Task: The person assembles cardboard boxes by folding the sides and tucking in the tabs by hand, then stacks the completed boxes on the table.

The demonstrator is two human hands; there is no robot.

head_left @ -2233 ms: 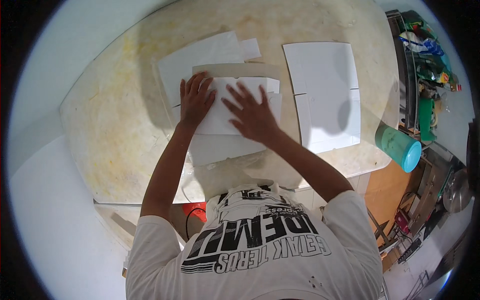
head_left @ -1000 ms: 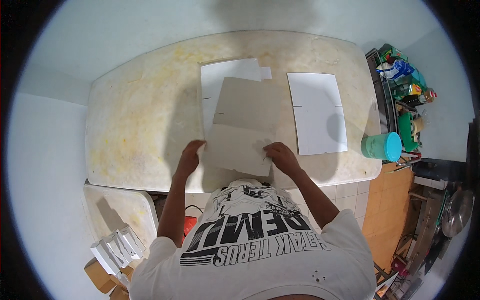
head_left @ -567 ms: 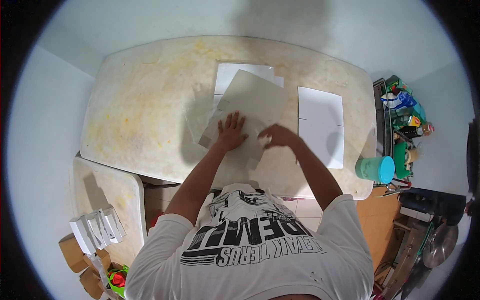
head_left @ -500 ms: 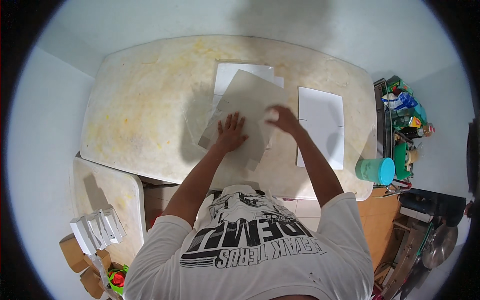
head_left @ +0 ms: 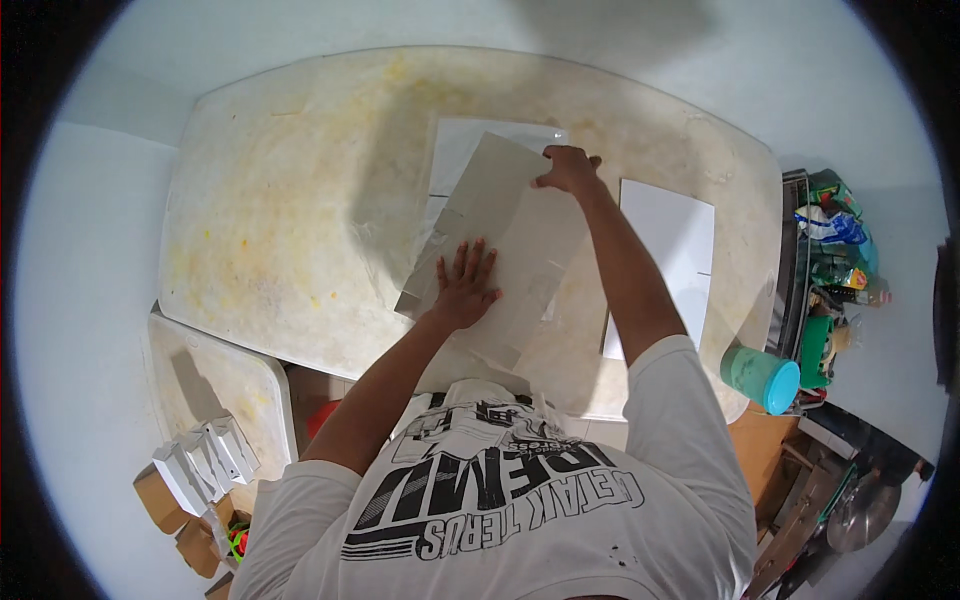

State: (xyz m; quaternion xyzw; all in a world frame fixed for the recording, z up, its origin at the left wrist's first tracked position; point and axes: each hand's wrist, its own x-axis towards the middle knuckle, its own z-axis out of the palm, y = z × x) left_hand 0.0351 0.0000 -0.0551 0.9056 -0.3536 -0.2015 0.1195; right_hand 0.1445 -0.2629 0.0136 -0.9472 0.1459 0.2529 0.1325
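Slantwise lies plain grey cardboard (head_left: 518, 240).

1. The big grey card (head_left: 513, 220) is thin — with little slits (one shows near each long side).
2. It lies aslant on the table (head_left: 270, 200) — top end leaning right.
3. It partly covers a white sheet (head_left: 463, 148).

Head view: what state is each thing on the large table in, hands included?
Grey cardboard: lying slanted
Left white cardboard: partly covered
Right white cardboard: separate, partly hidden
Teal-lidded container: closed
Left hand: spread flat on grey cardboard
Right hand: bent, at grey cardboard's far edge
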